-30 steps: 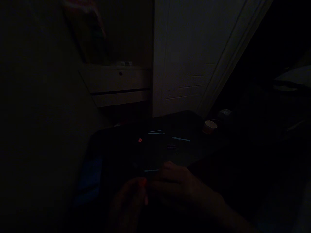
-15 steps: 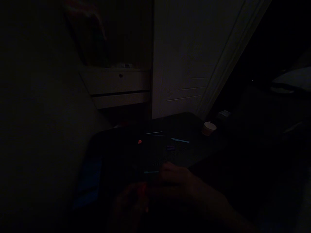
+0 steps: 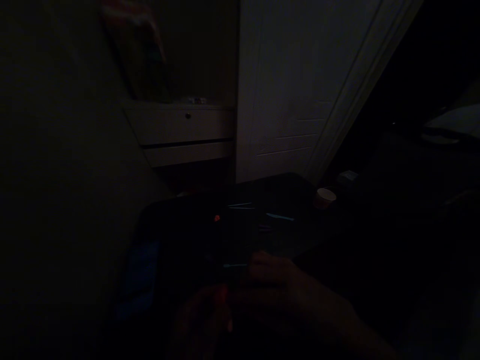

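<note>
The room is very dark. My left hand (image 3: 200,317) and my right hand (image 3: 275,285) meet low in the middle, over the near edge of a dark table (image 3: 300,240). Their fingers are curled together around a small red thing (image 3: 223,295) that I cannot make out. A thin light-blue stick (image 3: 235,265) pokes out leftward from the fingers of my right hand. Which hand grips what is lost in the dark.
On the table lie a small red piece (image 3: 216,218), thin pale sticks (image 3: 240,205), a blue stick (image 3: 279,216) and a paper cup (image 3: 325,196). Behind stand a drawer unit (image 3: 180,132) and a white door (image 3: 300,85). A blue thing (image 3: 142,272) sits at the left.
The picture has grown darker and the view has shifted slightly. My hands have stayed together in the same place.
</note>
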The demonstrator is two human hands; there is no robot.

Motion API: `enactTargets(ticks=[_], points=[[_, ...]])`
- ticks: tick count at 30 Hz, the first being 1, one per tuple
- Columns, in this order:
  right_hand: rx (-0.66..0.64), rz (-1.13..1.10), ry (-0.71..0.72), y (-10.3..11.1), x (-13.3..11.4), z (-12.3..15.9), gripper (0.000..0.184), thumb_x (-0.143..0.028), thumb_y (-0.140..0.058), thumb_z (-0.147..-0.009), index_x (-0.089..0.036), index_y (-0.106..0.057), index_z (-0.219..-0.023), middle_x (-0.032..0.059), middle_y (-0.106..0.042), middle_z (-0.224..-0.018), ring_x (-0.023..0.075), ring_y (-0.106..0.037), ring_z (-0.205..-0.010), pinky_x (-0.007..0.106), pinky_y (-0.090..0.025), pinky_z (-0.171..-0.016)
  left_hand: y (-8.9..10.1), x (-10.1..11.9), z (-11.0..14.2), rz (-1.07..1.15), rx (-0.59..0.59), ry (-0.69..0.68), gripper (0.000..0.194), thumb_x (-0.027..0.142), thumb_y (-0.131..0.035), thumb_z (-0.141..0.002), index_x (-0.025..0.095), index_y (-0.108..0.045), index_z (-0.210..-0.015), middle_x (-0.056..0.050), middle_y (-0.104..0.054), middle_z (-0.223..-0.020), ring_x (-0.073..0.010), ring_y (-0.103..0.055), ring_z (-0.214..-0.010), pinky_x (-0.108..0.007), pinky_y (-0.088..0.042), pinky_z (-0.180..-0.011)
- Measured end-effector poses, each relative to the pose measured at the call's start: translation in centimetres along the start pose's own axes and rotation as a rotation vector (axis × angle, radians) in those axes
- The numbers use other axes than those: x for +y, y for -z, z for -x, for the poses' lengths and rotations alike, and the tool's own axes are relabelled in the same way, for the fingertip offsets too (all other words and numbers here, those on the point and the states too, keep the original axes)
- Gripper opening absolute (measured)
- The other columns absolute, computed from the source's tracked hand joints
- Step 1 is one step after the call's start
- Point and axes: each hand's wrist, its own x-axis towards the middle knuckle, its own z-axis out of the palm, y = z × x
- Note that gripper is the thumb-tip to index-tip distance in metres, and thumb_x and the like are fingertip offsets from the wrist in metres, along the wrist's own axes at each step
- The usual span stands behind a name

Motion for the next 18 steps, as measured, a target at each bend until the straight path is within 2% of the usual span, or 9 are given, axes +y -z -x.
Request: enactTargets(ticks=[6, 11, 16, 18], points=[[0.017, 0.034, 0.015, -0.46, -0.01, 0.2, 0.021, -0.025, -0.058, -0.112, -0.021, -0.075, -0.125, 0.0065, -0.08, -0.108, 0.0213, -0.068, -0.1, 0.036, -0.054, -0.087, -0.17, -0.03, -0.19, -0.01, -0.036, 0.02, 0.038, 0.045, -0.098, -0.052, 0.021, -0.08, -0.075, -0.002, -0.068, -0.055, -0.0203, -0.064, -0.053, -0.032, -0.054, -0.054], [0.076, -0.036, -0.052, -0.89, -0.08, 0.04, 0.024, -0.026, -0.061, -0.111, -0.023, -0.073, -0.131, 0.0075, -0.079, -0.115, 0.021, -0.07, -0.107, 0.035, -0.056, -0.092, -0.11, -0.13, -0.44, -0.004, -0.017, 0.016, 0.039, 0.048, -0.097, -0.055, 0.023, -0.081, -0.08, -0.001, -0.068, -0.056, -0.0207, -0.065, -0.054, -0.033, -0.055, -0.055], [0.098, -0.139, -0.118, -0.61, 0.38, -0.56, 0.03, -0.024, -0.068, -0.108, -0.02, -0.073, -0.137, 0.0091, -0.078, -0.126, 0.0196, -0.071, -0.119, 0.032, -0.056, -0.103, -0.37, 0.11, -0.7, 0.001, -0.024, 0.019, 0.04, 0.059, -0.093, -0.064, 0.024, -0.077, -0.075, -0.006, -0.074, -0.066, -0.0278, -0.072, -0.065, -0.04, -0.062, -0.063], [0.109, -0.135, -0.126, -0.43, 0.35, -0.67, 0.034, -0.025, -0.068, -0.108, -0.018, -0.071, -0.141, 0.0104, -0.078, -0.125, 0.0192, -0.072, -0.116, 0.031, -0.057, -0.103, -0.43, 0.03, -0.67, -0.007, -0.023, -0.006, 0.038, 0.06, -0.09, -0.068, 0.025, -0.077, -0.075, -0.007, -0.078, -0.073, -0.0322, -0.076, -0.075, -0.044, -0.064, -0.069]])
